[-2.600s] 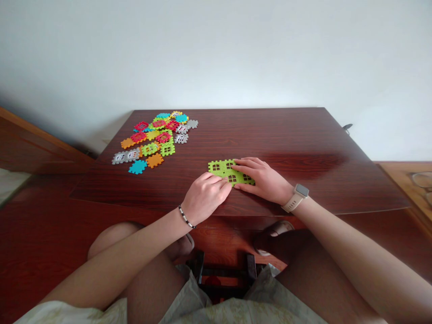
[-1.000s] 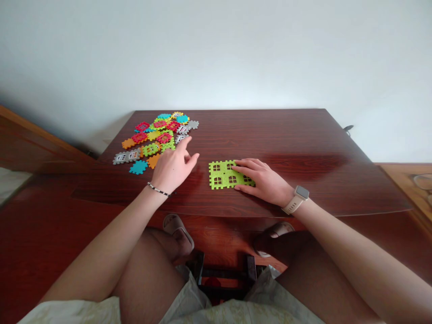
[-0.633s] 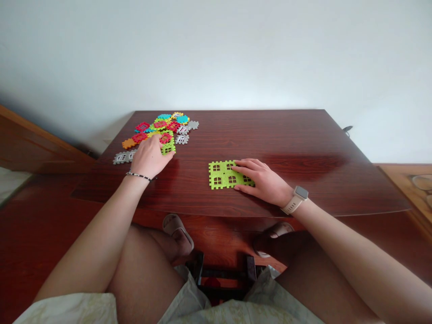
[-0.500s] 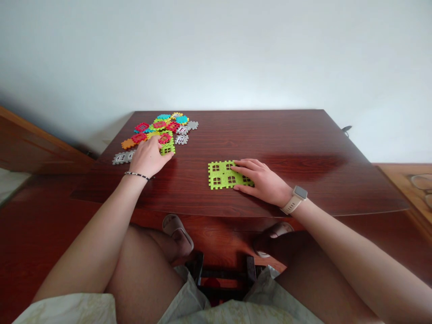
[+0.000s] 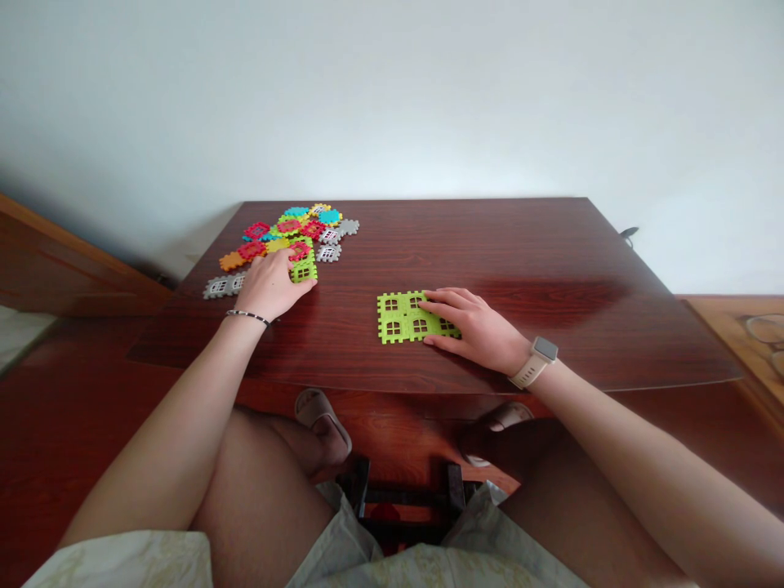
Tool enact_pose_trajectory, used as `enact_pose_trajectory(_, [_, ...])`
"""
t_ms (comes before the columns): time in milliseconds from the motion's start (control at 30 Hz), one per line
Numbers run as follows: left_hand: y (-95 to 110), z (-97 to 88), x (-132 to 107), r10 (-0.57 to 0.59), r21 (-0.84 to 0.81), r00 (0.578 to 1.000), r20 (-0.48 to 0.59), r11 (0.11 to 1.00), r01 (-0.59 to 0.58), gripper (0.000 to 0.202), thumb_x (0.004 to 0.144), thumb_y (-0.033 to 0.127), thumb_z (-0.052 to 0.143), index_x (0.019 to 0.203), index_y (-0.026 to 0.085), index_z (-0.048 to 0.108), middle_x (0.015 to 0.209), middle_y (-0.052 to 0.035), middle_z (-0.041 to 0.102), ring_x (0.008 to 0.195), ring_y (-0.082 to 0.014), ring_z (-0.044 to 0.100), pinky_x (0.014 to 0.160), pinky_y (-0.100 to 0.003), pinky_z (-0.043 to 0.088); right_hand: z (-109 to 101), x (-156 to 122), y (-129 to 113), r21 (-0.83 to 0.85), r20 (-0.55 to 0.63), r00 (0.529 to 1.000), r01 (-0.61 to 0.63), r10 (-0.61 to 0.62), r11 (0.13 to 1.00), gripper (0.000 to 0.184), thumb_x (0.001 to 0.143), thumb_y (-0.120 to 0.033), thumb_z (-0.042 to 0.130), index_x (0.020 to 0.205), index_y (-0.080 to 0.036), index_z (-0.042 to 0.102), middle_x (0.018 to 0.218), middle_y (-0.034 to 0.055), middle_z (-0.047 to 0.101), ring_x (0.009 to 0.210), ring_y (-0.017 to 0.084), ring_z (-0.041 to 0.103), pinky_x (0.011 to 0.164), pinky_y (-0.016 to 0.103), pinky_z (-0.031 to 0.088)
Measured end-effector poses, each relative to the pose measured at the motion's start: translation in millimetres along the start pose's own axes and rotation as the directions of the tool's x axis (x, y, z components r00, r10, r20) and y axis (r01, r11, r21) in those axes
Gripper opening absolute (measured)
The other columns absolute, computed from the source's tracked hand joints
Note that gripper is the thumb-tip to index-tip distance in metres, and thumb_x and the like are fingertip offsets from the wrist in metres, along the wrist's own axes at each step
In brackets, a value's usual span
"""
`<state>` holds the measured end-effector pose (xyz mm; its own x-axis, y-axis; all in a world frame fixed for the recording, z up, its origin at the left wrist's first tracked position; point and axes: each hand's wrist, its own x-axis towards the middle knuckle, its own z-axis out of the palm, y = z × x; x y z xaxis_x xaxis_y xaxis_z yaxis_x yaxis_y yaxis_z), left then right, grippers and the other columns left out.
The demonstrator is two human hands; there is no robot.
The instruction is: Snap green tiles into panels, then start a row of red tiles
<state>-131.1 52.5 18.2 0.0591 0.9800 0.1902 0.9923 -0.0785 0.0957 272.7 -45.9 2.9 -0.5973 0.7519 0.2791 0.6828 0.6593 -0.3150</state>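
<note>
One green tile (image 5: 305,272), toward the left edge of the desk (image 5: 520,245), is touched just rightward of the left hand (image 5: 266,283); grip closure cannot be told. The green panel (image 5: 404,314), long axis along the front edge, is partly covered by the right hand (image 5: 483,327), laid spread.

Left hand (image 5: 269,284) now away from the green panel (image 5: 399,316), over at the pile (image 5: 278,244), by a green tile (image 5: 305,264).

Lime-green panel (image 5: 405,315) — dark red-brown wood-grained table (image 5: 441,238) — pale bluish-grey wall (image 5: 429,98).
</note>
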Motion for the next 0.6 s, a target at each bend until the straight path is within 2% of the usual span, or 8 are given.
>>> enact_pose_trajectory(267, [-1.6,2.7,1.7,0.029,-0.071,0.999,0.021,0.997,-0.028,0.062,0.089,0.055,0.071,0.139,0.02,0.065,0.126,-0.0121,0.075,0.119,-0.0402,0.063,0.107,-0.05,0.051,-0.7,0.1,-0.6,0.021,-0.005,1.0,-0.005,0.005,1.0,0.055,0.105,-0.049,0.069,0.155,-0.027,0.065,0.16,0.0159,0.063,0.147,0.039,0.059,0.125,0.065,0.048])
enact_pose_trajectory(500, [-4.3,4.5,1.8,0.063,-0.106,0.998,0.008,0.992,-0.062,0.063,0.088,0.053,0.073,0.142,0.02,0.065,0.13,-0.0127,0.075,0.121,-0.0364,0.066,0.111,-0.048,0.05,-1.2,0.6,-0.6,0.014,0.005,1.0,0.0,0.0,1.0,0.055,0.105,-0.05,0.068,0.155,-0.027,0.065,0.16,0.0157,0.063,0.146,0.039,0.059,0.124,0.065,0.048])
enact_pose_trajectory(600, [-3.0,3.4,1.7,0.075,-0.104,0.997,0.005,0.992,-0.074,0.064,0.089,0.051,0.073,0.143,0.019,0.065,0.131,-0.0134,0.075,0.122,-0.0365,0.066,0.112,-0.048,0.049,-1.2,0.5,-0.5,-0.001,0.007,1.0,0.004,-0.004,1.0,0.056,0.106,-0.051,0.067,0.155,-0.023,0.065,0.159,0.0169,0.063,0.146,0.04,0.059,0.124,0.065,0.048])
